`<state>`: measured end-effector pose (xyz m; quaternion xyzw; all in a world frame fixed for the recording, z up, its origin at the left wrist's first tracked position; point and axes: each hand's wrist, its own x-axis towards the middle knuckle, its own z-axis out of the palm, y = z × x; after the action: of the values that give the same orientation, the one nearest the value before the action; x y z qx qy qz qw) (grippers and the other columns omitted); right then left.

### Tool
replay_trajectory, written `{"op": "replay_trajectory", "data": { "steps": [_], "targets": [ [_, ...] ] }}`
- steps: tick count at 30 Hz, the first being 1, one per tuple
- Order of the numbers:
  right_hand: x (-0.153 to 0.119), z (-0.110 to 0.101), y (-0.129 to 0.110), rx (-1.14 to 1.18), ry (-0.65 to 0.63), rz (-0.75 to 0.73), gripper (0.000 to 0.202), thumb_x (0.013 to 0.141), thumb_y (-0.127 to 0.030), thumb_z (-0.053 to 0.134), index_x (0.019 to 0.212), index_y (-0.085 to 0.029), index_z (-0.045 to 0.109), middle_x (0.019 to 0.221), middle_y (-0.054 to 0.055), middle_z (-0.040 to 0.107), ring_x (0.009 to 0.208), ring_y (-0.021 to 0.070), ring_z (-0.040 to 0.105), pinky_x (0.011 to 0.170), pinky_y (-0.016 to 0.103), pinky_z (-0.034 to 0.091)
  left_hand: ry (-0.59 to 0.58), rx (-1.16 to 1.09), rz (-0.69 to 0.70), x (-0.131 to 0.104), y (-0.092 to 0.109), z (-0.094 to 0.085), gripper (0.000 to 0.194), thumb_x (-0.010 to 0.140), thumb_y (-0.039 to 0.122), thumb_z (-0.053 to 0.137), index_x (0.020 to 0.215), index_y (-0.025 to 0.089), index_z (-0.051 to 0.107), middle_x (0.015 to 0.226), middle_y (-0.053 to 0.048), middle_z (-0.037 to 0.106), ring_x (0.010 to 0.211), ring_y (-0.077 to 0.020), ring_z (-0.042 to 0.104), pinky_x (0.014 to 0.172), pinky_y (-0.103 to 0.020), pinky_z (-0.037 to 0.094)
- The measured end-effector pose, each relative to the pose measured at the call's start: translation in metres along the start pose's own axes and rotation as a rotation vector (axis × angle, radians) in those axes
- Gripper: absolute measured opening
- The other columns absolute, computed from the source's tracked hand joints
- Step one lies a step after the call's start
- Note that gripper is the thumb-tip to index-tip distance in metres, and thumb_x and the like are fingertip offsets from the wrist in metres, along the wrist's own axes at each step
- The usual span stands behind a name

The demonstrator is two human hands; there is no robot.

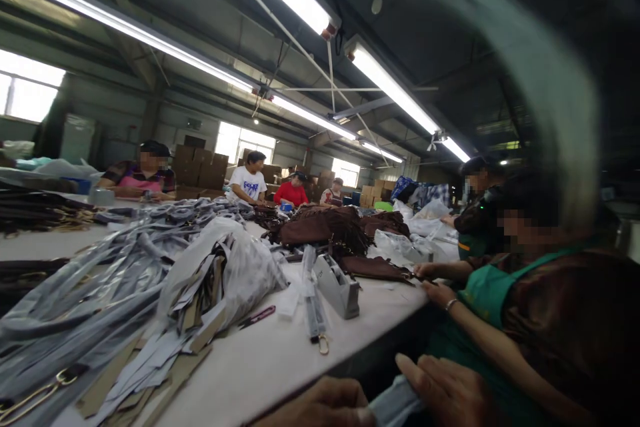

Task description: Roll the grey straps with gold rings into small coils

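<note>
A pale grey-blue strip (396, 404) stretches between my two hands at the bottom of the head view, low beside the table edge. My left hand (320, 405) is closed on its left end. Curled fingers of my right hand (443, 387) grip the other end, with the thumb pointing up. The strip's lower part is cut off by the frame. On the table (240, 367) beyond lie a plastic-wrapped grey strap (314, 310) with a gold clasp, a grey tape dispenser (340, 290) and small dark-red snips (259, 316).
Left, grey plastic-wrapped straps (100, 287) pile up beside an open plastic bag (250, 267) with tan and white strips (145, 373). Dark brown fringed pieces (320, 225) lie farther back. A co-worker in a green apron (493, 293) sits close on the right; several people work behind.
</note>
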<state>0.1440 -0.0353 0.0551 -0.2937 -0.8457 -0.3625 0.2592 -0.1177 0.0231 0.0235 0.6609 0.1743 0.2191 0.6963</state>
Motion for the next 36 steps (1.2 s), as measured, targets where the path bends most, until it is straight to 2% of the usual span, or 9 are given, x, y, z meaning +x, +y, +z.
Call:
{"op": "replay_trajectory", "data": {
  "steps": [3, 8, 12, 15, 19, 24, 29, 32, 36],
  "targets": [
    [0.014, 0.002, 0.006, -0.025, 0.002, 0.037, 0.038, 0.106, -0.006, 0.029, 0.124, -0.012, 0.062, 0.073, 0.004, 0.067, 0.058, 0.0170, 0.062, 0.053, 0.030, 0.045, 0.062, -0.095, -0.069, -0.010, 0.013, 0.001, 0.046, 0.081, 0.060, 0.076, 0.081, 0.016, 0.063, 0.061, 0.002, 0.055, 0.049, -0.0088, 0.042, 0.047, -0.022, 0.029],
    [0.028, 0.014, 0.012, -0.079, -0.018, -0.002, 0.032, 0.106, -0.007, 0.034, 0.118, -0.011, 0.063, 0.072, 0.004, 0.064, 0.060, 0.0176, 0.057, 0.056, 0.032, 0.038, 0.087, -0.155, -0.049, -0.019, 0.040, -0.010, 0.036, 0.089, 0.048, 0.072, 0.084, 0.013, 0.066, 0.065, -0.002, 0.065, 0.048, -0.0079, 0.053, 0.047, -0.018, 0.037],
    [0.038, 0.023, 0.012, -0.082, -0.021, -0.033, 0.028, 0.107, -0.010, 0.036, 0.114, -0.011, 0.064, 0.073, 0.003, 0.064, 0.062, 0.0173, 0.056, 0.058, 0.032, 0.037, 0.053, -0.068, -0.095, -0.019, 0.057, -0.017, 0.036, 0.092, 0.047, 0.069, 0.084, 0.012, 0.067, 0.066, -0.005, 0.070, 0.047, -0.0088, 0.059, 0.047, -0.017, 0.041],
    [0.047, 0.028, 0.010, -0.075, -0.023, -0.071, 0.025, 0.107, -0.010, 0.039, 0.116, -0.010, 0.063, 0.074, 0.003, 0.064, 0.064, 0.0173, 0.057, 0.060, 0.032, 0.038, 0.051, 0.004, -0.115, -0.016, 0.060, -0.018, 0.037, 0.092, 0.047, 0.068, 0.082, 0.012, 0.067, 0.066, -0.006, 0.071, 0.047, -0.0094, 0.060, 0.044, -0.016, 0.038],
    [0.055, 0.034, 0.011, -0.070, -0.033, -0.079, 0.025, 0.105, -0.008, 0.040, 0.115, -0.011, 0.063, 0.074, 0.003, 0.064, 0.064, 0.0170, 0.058, 0.059, 0.032, 0.038, 0.072, -0.079, -0.093, -0.008, 0.049, -0.024, 0.037, 0.088, 0.049, 0.073, 0.086, 0.012, 0.067, 0.067, -0.005, 0.071, 0.049, -0.0099, 0.060, 0.044, -0.017, 0.037],
    [0.054, 0.039, 0.014, -0.055, -0.002, -0.062, 0.027, 0.105, -0.007, 0.037, 0.116, -0.011, 0.062, 0.072, 0.003, 0.063, 0.062, 0.0169, 0.058, 0.057, 0.032, 0.039, 0.073, -0.216, -0.114, -0.003, 0.033, -0.025, 0.040, 0.084, 0.051, 0.077, 0.090, 0.013, 0.069, 0.063, -0.001, 0.066, 0.043, -0.0073, 0.053, 0.041, -0.016, 0.033],
    [0.048, 0.038, 0.013, -0.025, 0.009, -0.076, 0.030, 0.105, -0.008, 0.037, 0.123, -0.011, 0.060, 0.072, 0.003, 0.063, 0.059, 0.0174, 0.056, 0.054, 0.032, 0.038, 0.083, -0.283, -0.105, 0.001, 0.007, -0.022, 0.047, 0.070, 0.056, 0.086, 0.076, 0.012, 0.070, 0.055, 0.000, 0.059, 0.042, -0.0065, 0.046, 0.042, -0.017, 0.033],
    [0.041, 0.037, 0.011, -0.012, 0.007, -0.110, 0.032, 0.106, -0.009, 0.033, 0.123, -0.011, 0.061, 0.073, 0.003, 0.064, 0.059, 0.0181, 0.057, 0.054, 0.033, 0.038, 0.146, -0.267, -0.092, 0.003, -0.009, -0.029, 0.055, 0.055, 0.059, 0.094, 0.066, 0.013, 0.064, 0.058, 0.001, 0.056, 0.050, -0.0073, 0.046, 0.049, -0.018, 0.031],
    [0.031, 0.040, 0.008, 0.015, 0.019, -0.105, 0.036, 0.107, -0.010, 0.028, 0.121, -0.012, 0.062, 0.074, 0.004, 0.066, 0.059, 0.0187, 0.061, 0.054, 0.033, 0.039, 0.079, -0.118, -0.155, 0.000, -0.019, -0.041, 0.054, 0.061, 0.061, 0.090, 0.066, 0.016, 0.060, 0.055, 0.005, 0.045, 0.049, -0.0088, 0.034, 0.048, -0.024, 0.023]
  ]
}}
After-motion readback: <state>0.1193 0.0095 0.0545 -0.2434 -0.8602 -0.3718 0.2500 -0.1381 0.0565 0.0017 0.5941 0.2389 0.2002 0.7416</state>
